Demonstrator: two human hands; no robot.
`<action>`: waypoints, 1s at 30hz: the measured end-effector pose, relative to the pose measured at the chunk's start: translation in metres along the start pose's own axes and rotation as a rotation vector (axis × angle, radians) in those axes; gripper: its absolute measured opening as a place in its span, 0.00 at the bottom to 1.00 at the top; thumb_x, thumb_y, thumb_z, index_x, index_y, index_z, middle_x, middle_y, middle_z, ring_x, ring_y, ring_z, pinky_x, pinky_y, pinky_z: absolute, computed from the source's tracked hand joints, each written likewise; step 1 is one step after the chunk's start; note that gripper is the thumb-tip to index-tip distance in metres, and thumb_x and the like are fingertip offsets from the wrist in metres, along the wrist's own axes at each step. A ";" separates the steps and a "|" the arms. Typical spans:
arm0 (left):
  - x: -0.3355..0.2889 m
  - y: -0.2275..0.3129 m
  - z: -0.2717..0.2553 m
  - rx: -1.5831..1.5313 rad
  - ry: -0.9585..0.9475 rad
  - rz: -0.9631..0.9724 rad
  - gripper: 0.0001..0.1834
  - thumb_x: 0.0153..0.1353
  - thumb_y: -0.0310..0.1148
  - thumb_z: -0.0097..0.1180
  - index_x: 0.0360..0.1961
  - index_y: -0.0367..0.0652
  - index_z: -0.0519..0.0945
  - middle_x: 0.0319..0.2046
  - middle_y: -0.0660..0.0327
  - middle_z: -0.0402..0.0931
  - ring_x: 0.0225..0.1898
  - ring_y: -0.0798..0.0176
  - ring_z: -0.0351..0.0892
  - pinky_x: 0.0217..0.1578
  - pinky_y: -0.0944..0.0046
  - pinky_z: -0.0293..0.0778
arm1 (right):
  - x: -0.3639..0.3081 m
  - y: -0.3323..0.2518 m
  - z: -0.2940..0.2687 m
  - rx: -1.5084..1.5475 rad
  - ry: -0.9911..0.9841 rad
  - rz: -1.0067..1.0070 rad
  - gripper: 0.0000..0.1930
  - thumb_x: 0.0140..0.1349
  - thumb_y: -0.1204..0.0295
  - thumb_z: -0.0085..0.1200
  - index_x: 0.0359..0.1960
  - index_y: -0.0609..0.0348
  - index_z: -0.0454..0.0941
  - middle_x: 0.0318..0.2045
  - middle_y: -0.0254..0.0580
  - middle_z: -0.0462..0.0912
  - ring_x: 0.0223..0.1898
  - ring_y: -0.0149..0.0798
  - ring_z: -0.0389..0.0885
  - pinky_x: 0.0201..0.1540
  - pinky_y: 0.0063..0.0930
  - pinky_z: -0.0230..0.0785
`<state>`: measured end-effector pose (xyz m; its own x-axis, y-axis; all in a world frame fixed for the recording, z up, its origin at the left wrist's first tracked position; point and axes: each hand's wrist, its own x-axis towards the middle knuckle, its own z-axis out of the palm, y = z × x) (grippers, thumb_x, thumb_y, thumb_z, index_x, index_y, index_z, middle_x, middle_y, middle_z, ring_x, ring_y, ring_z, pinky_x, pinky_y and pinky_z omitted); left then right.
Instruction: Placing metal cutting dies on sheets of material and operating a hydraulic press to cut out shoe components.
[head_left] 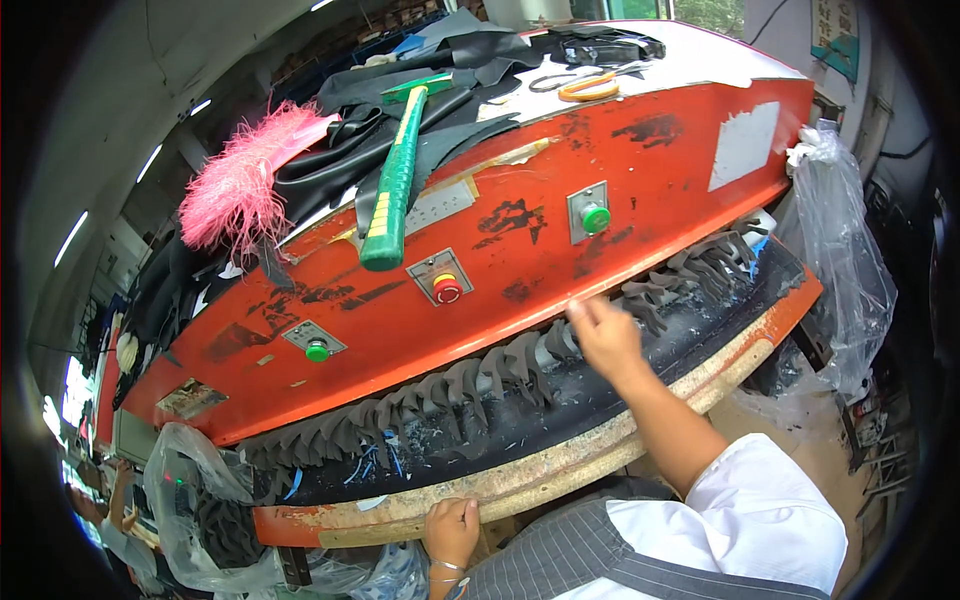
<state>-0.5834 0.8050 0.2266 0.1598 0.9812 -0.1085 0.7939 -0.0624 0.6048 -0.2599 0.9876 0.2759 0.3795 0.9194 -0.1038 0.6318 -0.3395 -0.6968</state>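
Observation:
My right hand [609, 340] reaches over the black work shelf [590, 400]. Its fingers are curled near the long row of dark grey curved pieces [450, 390]. Whether a piece is between those fingertips is hidden. My left hand [452, 528] is closed, with bent fingers, at the worn front edge [540, 488] of the shelf. What it holds, if anything, does not show. The grey pieces lean against each other along the foot of the red machine panel [640, 190]. Blue thread-like scraps [370, 460] lie on the shelf.
On the machine top lie a green-handled hammer [398, 175], orange-handled scissors [588, 88], a pink fringed brush [245, 180] and black sheets [440, 60]. A red button [446, 290] sits between green buttons [596, 219]. Plastic bags [840, 250] hang at both sides. Another person stands far left.

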 end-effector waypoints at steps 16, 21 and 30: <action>-0.018 -0.032 0.043 0.181 0.152 0.012 0.13 0.55 0.38 0.55 0.21 0.41 0.81 0.26 0.55 0.76 0.35 0.49 0.74 0.39 0.50 0.67 | -0.058 0.056 0.111 -0.445 -0.444 0.222 0.25 0.66 0.56 0.41 0.50 0.65 0.77 0.51 0.61 0.77 0.55 0.58 0.76 0.57 0.47 0.68; -0.025 -0.047 0.053 0.176 0.159 0.035 0.13 0.54 0.37 0.53 0.19 0.41 0.82 0.25 0.55 0.77 0.34 0.50 0.75 0.38 0.51 0.67 | -0.068 0.062 0.094 -0.621 -0.525 0.103 0.22 0.66 0.59 0.39 0.48 0.63 0.78 0.50 0.55 0.80 0.53 0.55 0.77 0.54 0.48 0.69; -0.016 -0.118 0.103 0.079 -0.148 0.228 0.20 0.54 0.50 0.54 0.23 0.47 0.87 0.21 0.50 0.79 0.27 0.45 0.80 0.33 0.49 0.76 | -0.103 0.103 0.109 -0.752 -0.428 -0.120 0.20 0.63 0.60 0.39 0.46 0.60 0.78 0.44 0.55 0.82 0.48 0.56 0.80 0.50 0.50 0.70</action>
<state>-0.6192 0.7783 0.0761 0.4188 0.9032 -0.0938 0.7700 -0.2985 0.5639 -0.3076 0.8793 0.1371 0.0903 0.9018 -0.4226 0.9871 -0.1375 -0.0826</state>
